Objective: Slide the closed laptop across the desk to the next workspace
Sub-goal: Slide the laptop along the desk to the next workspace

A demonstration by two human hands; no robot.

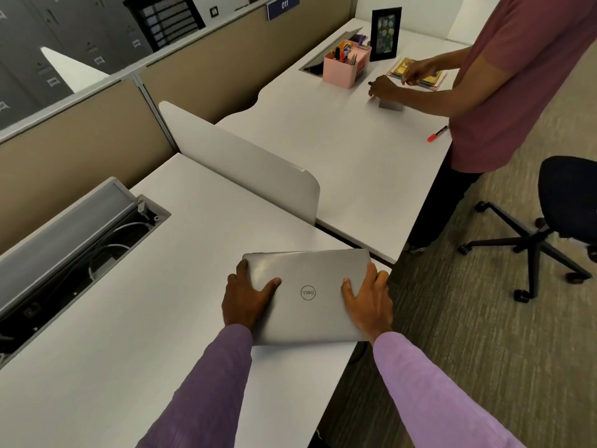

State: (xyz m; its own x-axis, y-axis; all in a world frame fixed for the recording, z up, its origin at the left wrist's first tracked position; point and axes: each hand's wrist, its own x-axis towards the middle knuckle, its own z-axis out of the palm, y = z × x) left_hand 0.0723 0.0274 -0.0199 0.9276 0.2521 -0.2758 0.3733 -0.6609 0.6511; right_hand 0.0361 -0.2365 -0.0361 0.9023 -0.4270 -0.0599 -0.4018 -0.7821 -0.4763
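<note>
Head view: closed laptop [307,295] flat at near desk [161,286] front-right corner, long axis left-right. Left hand [247,299], right hand [368,302] clamp its 2 short sides, fingers spread on lid. Next workspace [339,163] lies ahead-right, past divider [245,160] end.

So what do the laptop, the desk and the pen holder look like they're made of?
Laptop: likely brushed metal, silver with a soft sheen and a broad reflection on the lid, though it could be painted plastic. Desk: smooth matte white, probably laminate over board. Pen holder: pink, opaque, even-coloured, apparently moulded plastic.
</note>
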